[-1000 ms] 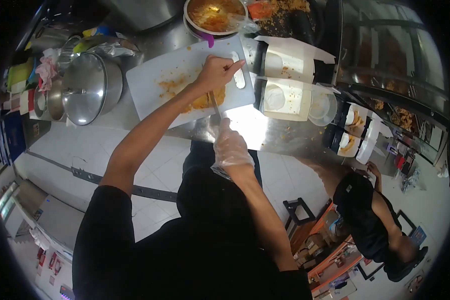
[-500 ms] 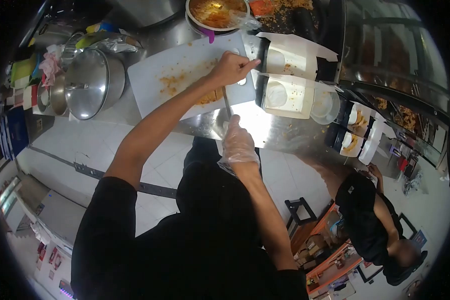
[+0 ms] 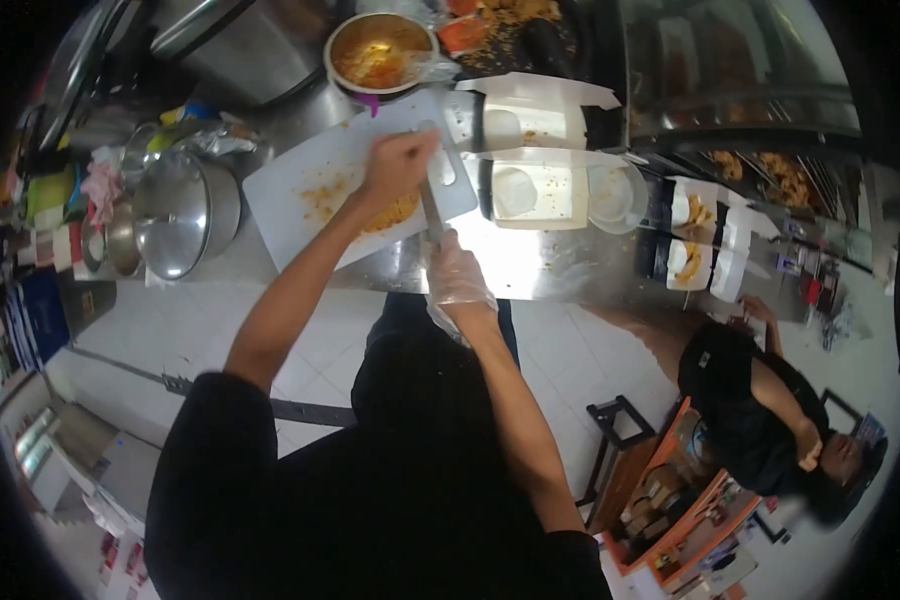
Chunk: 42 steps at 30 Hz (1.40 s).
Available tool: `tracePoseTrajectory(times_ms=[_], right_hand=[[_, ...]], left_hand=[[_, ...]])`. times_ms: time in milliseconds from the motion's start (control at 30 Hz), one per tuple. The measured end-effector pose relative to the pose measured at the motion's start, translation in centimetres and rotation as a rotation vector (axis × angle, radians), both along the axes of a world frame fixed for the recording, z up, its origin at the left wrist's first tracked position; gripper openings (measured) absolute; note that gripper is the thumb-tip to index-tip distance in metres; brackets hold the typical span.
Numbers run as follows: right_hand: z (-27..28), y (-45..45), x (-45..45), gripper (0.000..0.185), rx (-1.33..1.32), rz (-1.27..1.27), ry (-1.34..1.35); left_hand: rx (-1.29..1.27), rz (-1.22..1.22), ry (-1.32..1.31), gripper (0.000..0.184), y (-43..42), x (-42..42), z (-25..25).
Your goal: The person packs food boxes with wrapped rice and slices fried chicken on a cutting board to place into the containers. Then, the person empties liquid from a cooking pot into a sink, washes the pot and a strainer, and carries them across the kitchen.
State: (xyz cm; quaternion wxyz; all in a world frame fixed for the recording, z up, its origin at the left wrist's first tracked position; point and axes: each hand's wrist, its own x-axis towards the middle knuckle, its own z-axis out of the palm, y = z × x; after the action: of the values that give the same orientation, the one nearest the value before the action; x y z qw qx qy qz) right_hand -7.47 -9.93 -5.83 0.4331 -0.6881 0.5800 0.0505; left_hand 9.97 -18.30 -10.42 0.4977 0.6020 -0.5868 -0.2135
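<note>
My right hand, in a clear plastic glove, is closed around the handle of a knife. The blade points away from me over the right part of a white cutting board. My bare left hand is a fist at the blade's far end; whether it presses on the spine is hard to see. Beside the blade lies golden-brown fried food, partly covered by my left wrist. Crumbs are scattered over the board's middle.
Right of the board stand open white boxes and a clear round tub. A metal bowl is behind, a lidded pot at left. Filled boxes sit farther right. A co-worker in black is at far right.
The view has shifted, so the counter sits further left in it. My left fist remains at the blade's far end, and my right hand still grips the knife. The co-worker's arm has moved.
</note>
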Motion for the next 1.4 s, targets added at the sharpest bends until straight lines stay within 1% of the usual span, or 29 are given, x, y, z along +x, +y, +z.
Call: tracePoseTrajectory(times_ms=[33,67,100,133,167,233,267,333,367,400,433,467,500,533,567,600,633,700,800,900,1033,1100,1133,1167,1233,1267,1300,1333,1400], right_hand=[[0.1,0.1,-0.8,0.034,-0.003,-0.080,-0.031],[-0.1,0.0,-1.4,0.034,-0.002,-0.096,-0.027],[-0.5,-0.4,-1.8,0.034,-0.010,-0.138,-0.006],[-1.1,-0.9,-2.0,0.034,-0.020,-0.180,0.013],[-2.9,-1.2,-2.3,0.034,-0.027,-0.192,0.014],[-7.2,-1.6,-2.6,0.033,-0.276,-0.095,0.021],[-7.2,-1.9,-2.1,0.033,-0.275,-0.102,0.021],[-6.8,-2.3,-0.1,0.031,-0.443,-0.110,0.144],[-6.3,-2.4,1.0,0.035,-0.570,-0.104,0.010],[-6.0,-2.6,2.3,0.039,-0.701,-0.104,-0.116],[-6.4,-3.5,4.5,0.058,-0.705,-0.125,-0.288],[-5.3,-3.5,6.1,0.080,-0.527,-0.053,-0.265],[-5.1,-2.7,8.5,0.092,-0.540,-0.030,-0.112],[-6.5,-2.2,10.6,0.096,-0.493,0.021,0.024],[-5.8,-1.5,12.0,0.092,-0.372,0.035,0.064],[-7.3,-0.7,13.4,0.085,-0.341,0.006,0.110],[-6.7,-0.5,14.0,0.074,-0.293,0.022,0.167],[-6.1,-0.5,14.6,0.063,-0.231,0.035,0.186],[-7.1,0.6,15.4,0.056,-0.261,0.027,0.244],[-7.6,0.7,15.8,0.059,-0.209,-0.009,0.193],[-6.3,1.1,14.9,0.056,-0.264,-0.011,0.215],[-6.0,1.1,13.9,0.057,-0.313,0.101,0.240],[-5.8,1.0,13.7,0.057,-0.325,0.099,0.239],[-6.4,0.9,13.4,0.054,-0.387,0.113,0.213],[-8.3,1.1,12.4,0.052,-0.458,0.119,0.177],[-9.7,1.2,11.5,0.049,-0.521,0.128,0.050],[-10.9,0.8,10.8,0.047,-0.586,0.142,-0.075],[-11.7,-0.1,10.7,0.047,-0.605,0.139,-0.081],[-12.7,-1.4,11.2,0.036,-0.552,0.204,-0.053]], left_hand=[[-0.078,0.098,0.027,0.035,1.7,0.6,0.8],[-0.150,0.205,-0.007,0.035,3.8,1.5,1.0],[-0.037,0.309,-0.069,0.035,6.5,2.4,1.0],[0.015,0.346,-0.135,0.036,9.0,3.2,2.0],[0.058,0.376,-0.145,0.036,11.5,3.9,1.7],[0.121,0.404,-0.219,0.038,16.7,5.0,0.1],[0.144,0.405,-0.284,0.039,19.5,5.5,-0.3],[0.158,0.383,-0.283,0.043,24.0,6.0,-0.5],[0.168,0.377,-0.354,0.045,26.0,6.3,-0.7],[0.172,0.361,-0.419,0.047,27.7,6.5,-0.9],[0.228,0.381,-0.411,0.048,29.3,6.7,-1.2],[0.275,0.384,-0.390,0.050,30.4,6.6,-1.7],[0.300,0.429,-0.396,0.051,30.9,6.2,-1.4],[0.324,0.471,-0.398,0.051,31.3,5.8,-1.1],[0.319,0.476,-0.354,0.051,31.8,5.5,-1.5],[0.322,0.487,-0.316,0.051,32.5,5.5,-1.7],[0.333,0.497,-0.339,0.051,33.3,5.5,-1.9],[0.342,0.535,-0.373,0.052,33.3,4.8,-1.5],[0.343,0.555,-0.382,0.055,33.6,3.9,-0.9],[0.339,0.556,-0.377,0.054,33.8,3.9,-1.3],[0.375,0.596,-0.356,0.054,32.8,3.3,-1.2],[0.348,0.602,-0.327,0.053,32.1,2.4,-1.3],[0.338,0.603,-0.306,0.053,31.9,2.2,-1.5],[0.325,0.589,-0.310,0.053,32.0,2.4,-2.3],[0.301,0.570,-0.357,0.052,31.2,1.9,-2.0],[0.285,0.551,-0.402,0.052,30.7,1.8,-1.8],[0.222,0.565,-0.350,0.051,29.7,1.2,-1.7],[0.203,0.568,-0.353,0.051,28.6,0.9,-1.7],[0.177,0.513,-0.241,0.049,26.9,0.3,-1.2]])
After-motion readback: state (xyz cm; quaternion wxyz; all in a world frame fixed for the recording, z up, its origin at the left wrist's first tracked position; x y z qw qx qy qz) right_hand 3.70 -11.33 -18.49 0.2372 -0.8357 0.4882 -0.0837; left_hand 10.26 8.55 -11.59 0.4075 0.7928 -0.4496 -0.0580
